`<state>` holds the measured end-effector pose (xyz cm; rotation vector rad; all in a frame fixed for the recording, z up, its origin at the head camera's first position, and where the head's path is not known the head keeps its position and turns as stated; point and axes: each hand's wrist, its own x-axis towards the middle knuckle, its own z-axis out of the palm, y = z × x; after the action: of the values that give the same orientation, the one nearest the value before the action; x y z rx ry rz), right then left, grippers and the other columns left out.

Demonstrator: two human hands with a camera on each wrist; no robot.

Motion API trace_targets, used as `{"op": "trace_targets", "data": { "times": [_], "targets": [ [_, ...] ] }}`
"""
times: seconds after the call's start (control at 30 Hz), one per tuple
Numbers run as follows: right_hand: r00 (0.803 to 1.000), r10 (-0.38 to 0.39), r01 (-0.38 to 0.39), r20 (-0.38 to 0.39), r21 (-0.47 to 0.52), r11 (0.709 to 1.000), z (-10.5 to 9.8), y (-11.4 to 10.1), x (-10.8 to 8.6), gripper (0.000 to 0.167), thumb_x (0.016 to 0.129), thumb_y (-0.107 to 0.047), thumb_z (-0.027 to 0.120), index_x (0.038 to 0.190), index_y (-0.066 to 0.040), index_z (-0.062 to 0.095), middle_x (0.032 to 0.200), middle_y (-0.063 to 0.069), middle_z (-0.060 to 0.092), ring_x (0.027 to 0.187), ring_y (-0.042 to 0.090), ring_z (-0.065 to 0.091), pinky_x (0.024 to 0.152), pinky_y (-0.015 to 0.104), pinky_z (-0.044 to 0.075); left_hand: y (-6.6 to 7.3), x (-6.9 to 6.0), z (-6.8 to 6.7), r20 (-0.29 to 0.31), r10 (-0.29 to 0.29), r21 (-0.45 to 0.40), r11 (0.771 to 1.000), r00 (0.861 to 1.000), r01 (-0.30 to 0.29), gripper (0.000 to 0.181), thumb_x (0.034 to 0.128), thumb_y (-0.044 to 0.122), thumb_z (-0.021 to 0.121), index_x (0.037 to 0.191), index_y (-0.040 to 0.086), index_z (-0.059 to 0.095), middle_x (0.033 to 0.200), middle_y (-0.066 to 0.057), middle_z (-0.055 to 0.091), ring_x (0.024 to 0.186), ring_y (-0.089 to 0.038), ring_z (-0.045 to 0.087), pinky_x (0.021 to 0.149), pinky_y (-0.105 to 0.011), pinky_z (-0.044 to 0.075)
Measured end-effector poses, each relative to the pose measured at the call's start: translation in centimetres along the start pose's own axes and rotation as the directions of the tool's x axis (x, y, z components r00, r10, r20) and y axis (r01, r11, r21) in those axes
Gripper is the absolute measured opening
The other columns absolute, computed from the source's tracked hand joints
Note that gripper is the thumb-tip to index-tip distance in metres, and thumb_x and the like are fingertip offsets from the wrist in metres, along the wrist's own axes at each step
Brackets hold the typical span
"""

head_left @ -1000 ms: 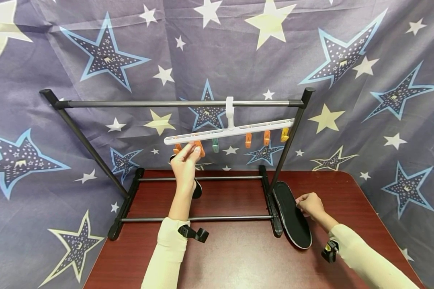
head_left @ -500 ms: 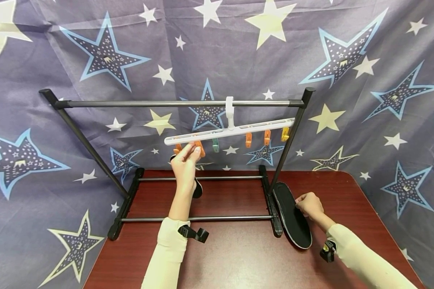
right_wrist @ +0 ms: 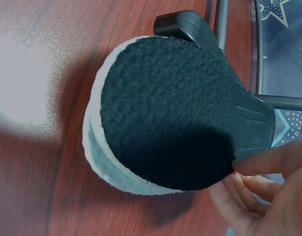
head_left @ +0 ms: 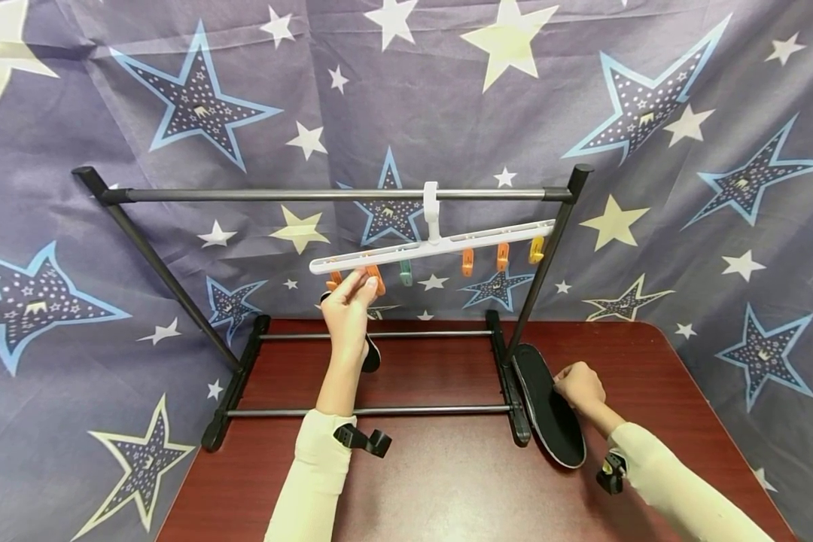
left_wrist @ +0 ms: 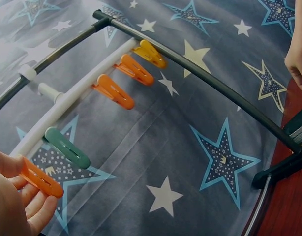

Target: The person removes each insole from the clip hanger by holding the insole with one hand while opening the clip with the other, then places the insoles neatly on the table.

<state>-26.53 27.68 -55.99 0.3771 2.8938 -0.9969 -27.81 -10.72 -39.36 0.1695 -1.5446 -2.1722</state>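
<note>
My left hand (head_left: 347, 310) pinches an orange clothespin (left_wrist: 42, 178) near the left end of the white clip hanger (head_left: 393, 251). Behind that hand a black insole (head_left: 371, 355) hangs down, mostly hidden. Another orange clothespin (head_left: 334, 279) is just left of the fingers, at the hanger's end. To the right of the rack, my right hand (head_left: 580, 387) holds the edge of a second black insole (head_left: 549, 406) between thumb and fingers. Its pale rim shows in the right wrist view, with a shadow on the table below it; how far it is lifted I cannot tell.
A dark metal rack (head_left: 298, 195) carries the hanger by its hook on the top bar. Green (head_left: 406, 272), orange and yellow (head_left: 536, 250) clothespins hang along it. The rack stands on a reddish-brown table (head_left: 433, 467), before a star-patterned cloth (head_left: 406, 90).
My right hand has shifted very slightly to the left, still gripping the insole's edge. The left hand stays at the orange clothespin, nearly still.
</note>
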Motion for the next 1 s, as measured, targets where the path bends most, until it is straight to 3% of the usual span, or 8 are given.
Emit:
{"op": "trace_targets", "data": {
  "times": [0.3,0.6,1.0],
  "targets": [
    [1.0,0.012,-0.012,-0.007,0.005,1.0,-0.31,-0.2,-0.08,0.016,0.079,-0.011,0.064,0.081,-0.003,0.077,0.044,-0.006,0.051,0.043,0.013,0.051,0.042,0.03,0.04,-0.03,0.01,0.03,0.013,0.001,0.015,1.0,1.0,-0.001,0.034,0.0906,-0.004,0.071,0.124,-0.008,0.068,0.111,-0.019,0.074,0.084,-0.001,0.07,0.079,-0.016,0.059],
    [1.0,0.011,-0.011,-0.019,-0.004,1.0,-0.1,-0.2,-0.2,0.015,0.076,-0.009,0.064,0.081,-0.005,0.078,0.048,-0.004,0.055,0.045,0.015,0.053,0.042,0.031,0.041,-0.3,0.1,0.03,0.006,0.028,0.035,0.999,1.0,-0.028,0.033,0.0903,-0.005,0.071,0.122,-0.011,0.068,0.115,-0.025,0.072,0.084,0.0,0.07,0.079,-0.016,0.059],
    [0.999,0.002,-0.002,-0.047,0.004,1.0,-0.24,-0.46,-0.51,0.018,0.077,-0.009,0.06,0.078,-0.006,0.078,0.049,-0.003,0.057,0.047,0.016,0.054,0.043,0.032,0.041,-0.19,-0.35,0.07,0.002,0.023,0.041,0.999,1.0,-0.023,0.034,0.0922,-0.004,0.069,0.126,-0.009,0.067,0.122,-0.03,0.068,0.092,-0.008,0.072,0.086,-0.014,0.056]
  ]
}}
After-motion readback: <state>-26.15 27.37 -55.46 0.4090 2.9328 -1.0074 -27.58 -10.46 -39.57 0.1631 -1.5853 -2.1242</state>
